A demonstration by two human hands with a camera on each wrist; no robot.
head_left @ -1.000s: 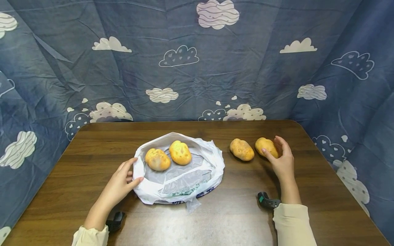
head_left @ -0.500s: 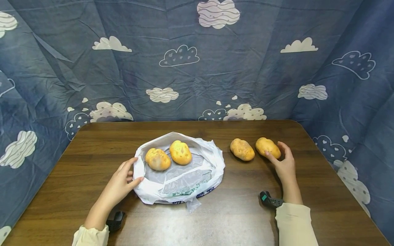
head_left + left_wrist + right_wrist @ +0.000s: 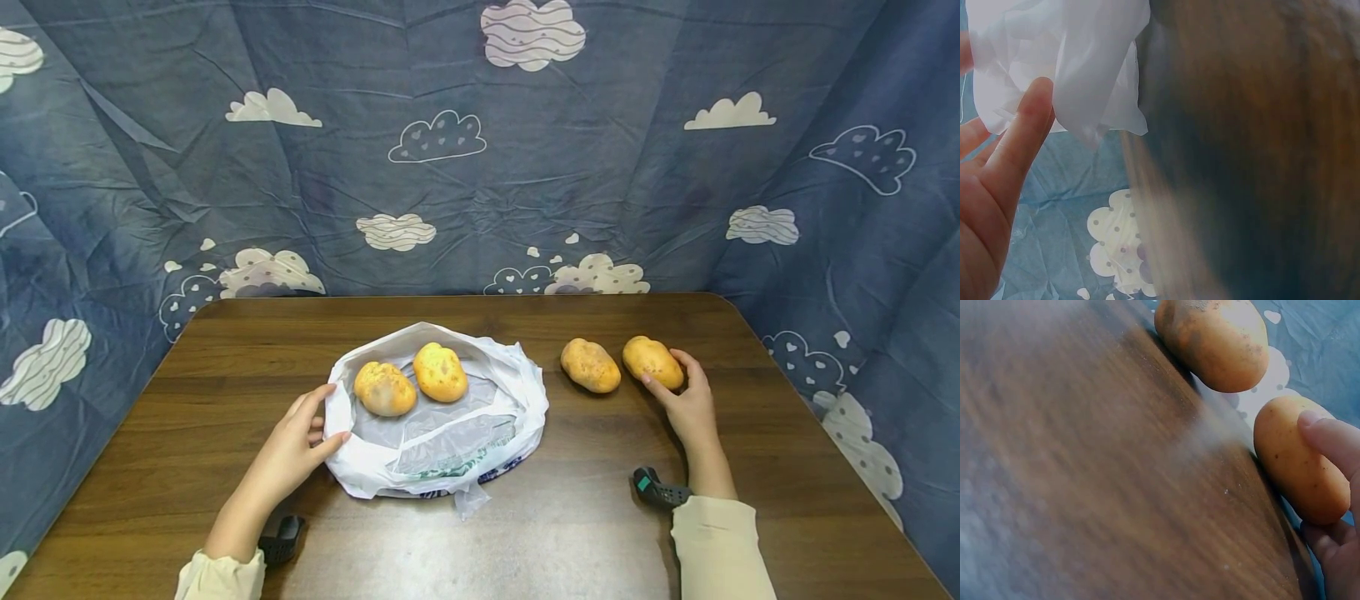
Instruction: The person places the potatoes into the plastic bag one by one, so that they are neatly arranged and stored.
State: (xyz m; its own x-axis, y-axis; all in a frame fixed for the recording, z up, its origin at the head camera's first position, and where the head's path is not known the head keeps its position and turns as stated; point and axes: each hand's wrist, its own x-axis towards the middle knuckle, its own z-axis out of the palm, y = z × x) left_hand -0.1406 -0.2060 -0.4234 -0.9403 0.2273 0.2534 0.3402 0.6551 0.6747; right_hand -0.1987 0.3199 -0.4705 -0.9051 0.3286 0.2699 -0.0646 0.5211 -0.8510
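Observation:
A white plastic bag [image 3: 528, 392] lies spread with its mouth upward, two potatoes [image 3: 385, 389] inside. My left hand [image 3: 288, 450] holds the bag's left edge, thumb on the near part of the rim and fingers farther back. In the left wrist view, the thumb [image 3: 1034, 109] touches the thin white plastic. To the right of the bag, my right hand [image 3: 690, 408] grips a potato [image 3: 651, 362] by its right end, thumb on its near side and fingers round the far side. That potato still rests on the table. Another potato [image 3: 590, 365] lies just left of it, apart from the hand.
The brown wooden table [image 3: 570, 517] has its far edge against a blue curtain [image 3: 480, 208] with cloud prints. A black wrist device [image 3: 658, 489] sits by the right wrist, another [image 3: 282, 540] by the left.
My right hand shifted slightly right, then its fingers came in against the potato's right end. The potato moved very slightly right. The left hand and the bag stayed still.

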